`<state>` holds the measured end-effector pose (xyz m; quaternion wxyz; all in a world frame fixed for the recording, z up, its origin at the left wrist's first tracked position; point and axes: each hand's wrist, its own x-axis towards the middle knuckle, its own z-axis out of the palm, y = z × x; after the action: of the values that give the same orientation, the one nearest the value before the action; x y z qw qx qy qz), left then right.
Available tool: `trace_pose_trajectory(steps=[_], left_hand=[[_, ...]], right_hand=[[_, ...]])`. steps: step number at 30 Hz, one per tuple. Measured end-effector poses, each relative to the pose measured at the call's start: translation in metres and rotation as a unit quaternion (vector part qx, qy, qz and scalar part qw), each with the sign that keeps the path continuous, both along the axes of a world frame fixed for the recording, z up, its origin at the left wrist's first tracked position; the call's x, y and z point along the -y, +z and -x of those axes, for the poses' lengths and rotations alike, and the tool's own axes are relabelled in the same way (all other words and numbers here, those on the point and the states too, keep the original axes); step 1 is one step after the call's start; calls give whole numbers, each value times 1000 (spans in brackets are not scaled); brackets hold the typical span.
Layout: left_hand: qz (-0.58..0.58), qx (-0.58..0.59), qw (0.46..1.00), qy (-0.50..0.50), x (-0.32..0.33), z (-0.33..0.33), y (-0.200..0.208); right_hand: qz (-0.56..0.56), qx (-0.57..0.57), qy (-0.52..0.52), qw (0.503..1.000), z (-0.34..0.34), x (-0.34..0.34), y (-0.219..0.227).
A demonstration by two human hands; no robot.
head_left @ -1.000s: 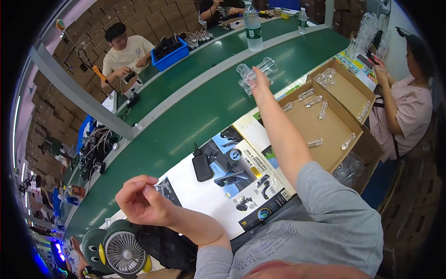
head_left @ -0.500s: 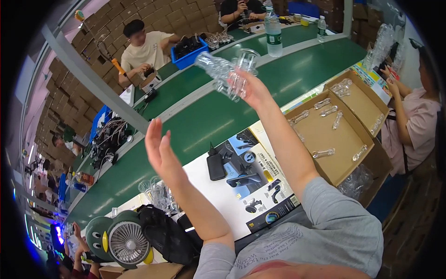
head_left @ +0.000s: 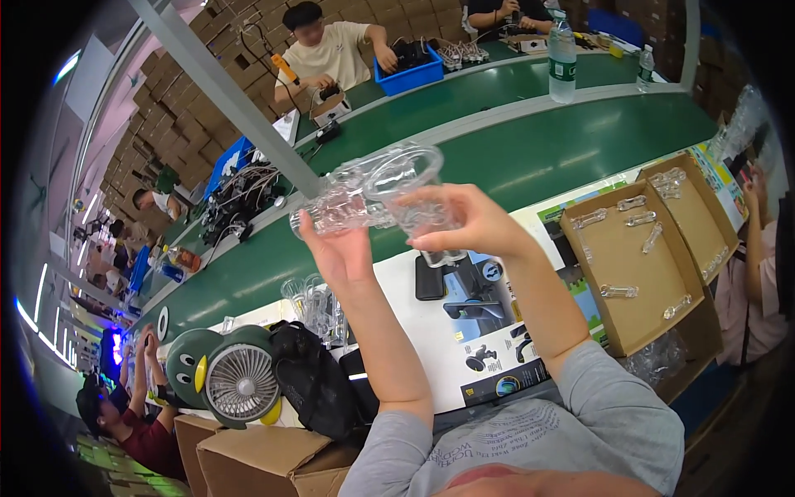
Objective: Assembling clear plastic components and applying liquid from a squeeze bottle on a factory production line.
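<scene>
In front of me, above the green bench, I have a cluster of clear, glassy tubular parts (head_left: 344, 195), one with a wide round rim. My right hand (head_left: 472, 219) grips the right part of the cluster, thumb and fingers around a clear tube. Under the left end is my left hand (head_left: 344, 257), its palm against a ribbed clear tube and its thumb up beside it; its other fingers show only partly through the clear material. How many separate parts there are, I cannot tell.
A white printed box (head_left: 406, 331) with a black power bank (head_left: 430, 278) lies below my hands. Cardboard trays (head_left: 638, 273) with small clear tubes stand right. More clear parts (head_left: 315, 302), a green fan (head_left: 224, 373) and a black bag (head_left: 319, 381) are left. A green bench (head_left: 513, 157) runs across; co-workers sit beyond.
My left hand, apart and empty before, has come up to the left end of the clear parts. My right hand has brought the cluster lower and nearer. The view has turned left.
</scene>
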<state>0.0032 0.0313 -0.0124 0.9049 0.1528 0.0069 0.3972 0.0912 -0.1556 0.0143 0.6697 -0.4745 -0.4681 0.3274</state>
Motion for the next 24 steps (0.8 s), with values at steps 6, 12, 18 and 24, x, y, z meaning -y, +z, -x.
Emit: trace_pose_trajectory(steps=[6,12,18,24], left_hand=[[57,2,991,121,-17,25,7],[-99,108,983,110,-25,40,3],[-192,213,948,138,-9,44,17],[-121,369,920,60,-4,48,26]], right_hand=[[-54,58,-106,991,-12,41,8],[51,150,-158,975,-1,45,20],[136,339,-115,924,4,44,11],[149,372,-68,914,9,41,13]])
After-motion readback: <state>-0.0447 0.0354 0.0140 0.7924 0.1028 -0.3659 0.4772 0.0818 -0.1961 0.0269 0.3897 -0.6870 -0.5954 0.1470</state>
